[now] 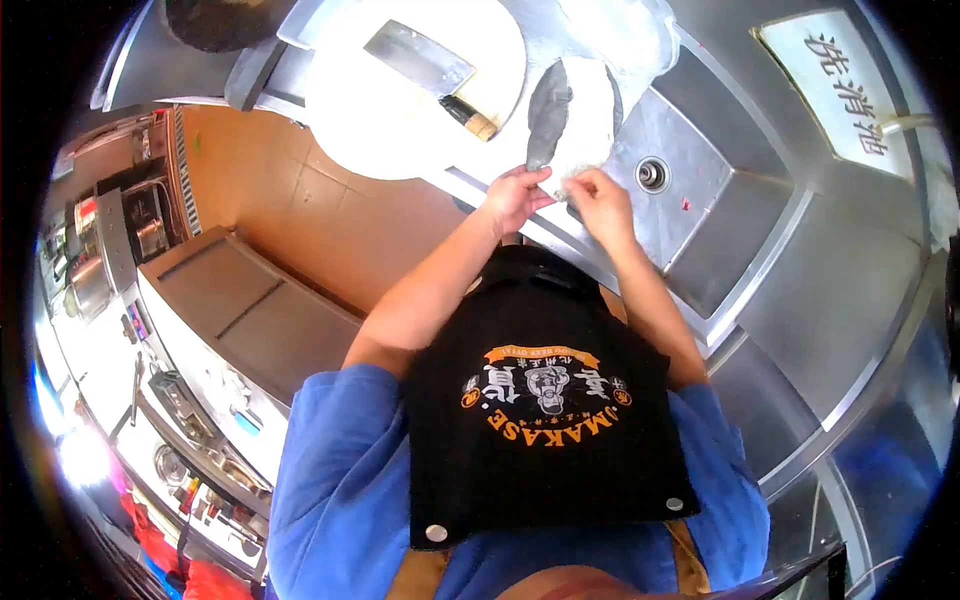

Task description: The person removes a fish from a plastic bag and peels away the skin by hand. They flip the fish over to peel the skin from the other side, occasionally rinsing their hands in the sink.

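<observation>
Both hands are close together at the near edge of the steel counter, between a round white board (350,110) and a sink. My left hand (518,198) is closed at the lower end of a grey and white piece (550,110), perhaps cloth or a glove; I cannot make out which. My right hand (600,205) pinches something small and pale close to my left fingertips; it is too small to name. A cleaver (420,58) with a dark and wooden handle lies on the board, beyond my left hand.
The sink (690,170) with a round drain is right of my hands. Clear plastic (620,35) lies at the counter's far side. A white sign (825,85) stands at the upper right. A metal cabinet (250,310) is at the left, above a brown floor (330,200).
</observation>
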Demonstrator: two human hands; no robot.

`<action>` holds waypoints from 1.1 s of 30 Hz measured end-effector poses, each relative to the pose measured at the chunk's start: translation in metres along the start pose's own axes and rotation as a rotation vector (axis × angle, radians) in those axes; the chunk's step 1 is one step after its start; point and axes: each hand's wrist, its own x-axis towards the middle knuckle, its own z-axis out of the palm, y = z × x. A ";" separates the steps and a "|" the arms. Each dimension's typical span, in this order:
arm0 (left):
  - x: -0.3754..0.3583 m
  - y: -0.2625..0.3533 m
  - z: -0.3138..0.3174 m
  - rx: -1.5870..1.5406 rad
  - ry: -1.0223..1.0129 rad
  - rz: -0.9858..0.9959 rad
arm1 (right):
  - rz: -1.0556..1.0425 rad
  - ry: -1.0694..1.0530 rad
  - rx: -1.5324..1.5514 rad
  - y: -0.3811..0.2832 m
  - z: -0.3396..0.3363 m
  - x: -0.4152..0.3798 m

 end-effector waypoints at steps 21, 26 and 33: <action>-0.013 -0.031 0.043 0.130 0.319 0.279 | -0.114 0.328 -0.140 0.049 0.023 -0.009; -0.014 -0.013 0.028 -0.029 0.250 0.176 | 0.074 0.210 0.114 0.062 -0.003 -0.011; -0.008 -0.016 0.021 0.055 0.149 0.137 | -0.233 0.299 0.039 0.025 0.019 0.012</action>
